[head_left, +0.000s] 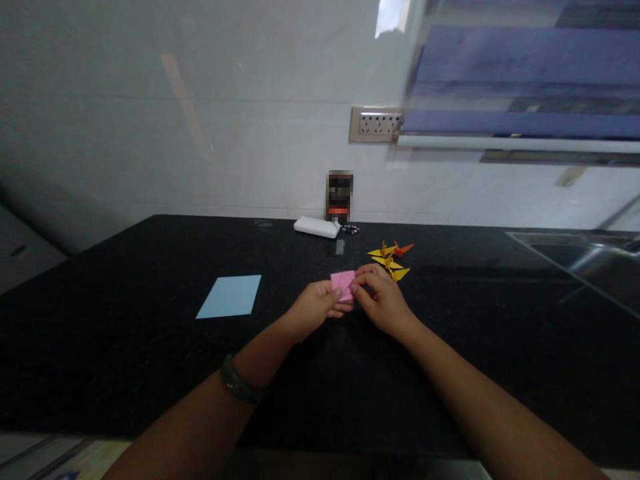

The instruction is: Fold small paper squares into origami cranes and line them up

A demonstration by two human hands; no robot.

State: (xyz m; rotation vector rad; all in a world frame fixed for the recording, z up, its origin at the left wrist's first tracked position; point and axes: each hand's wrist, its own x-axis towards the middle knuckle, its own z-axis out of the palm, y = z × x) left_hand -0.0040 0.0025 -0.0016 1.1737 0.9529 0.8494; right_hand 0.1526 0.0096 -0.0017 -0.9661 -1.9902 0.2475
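Both hands meet over the middle of a black counter (125, 347) on a small folded pink paper (343, 280). My left hand (313, 308) pinches its left side, fingers curled. My right hand (383, 300) pinches its right edge with thumb and fingertips. Just behind my right hand lie folded paper cranes, two yellow (387, 261) and one orange (403, 249). A flat light-blue paper sheet (230, 296) lies on the counter to the left of my left hand. A dark band sits on my left wrist.
A white flat case (317, 227) and a dark upright object (340, 195) stand at the counter's back against a pale tiled wall. A wall socket (376, 124) is above. A steel sink (580, 257) is at the right.
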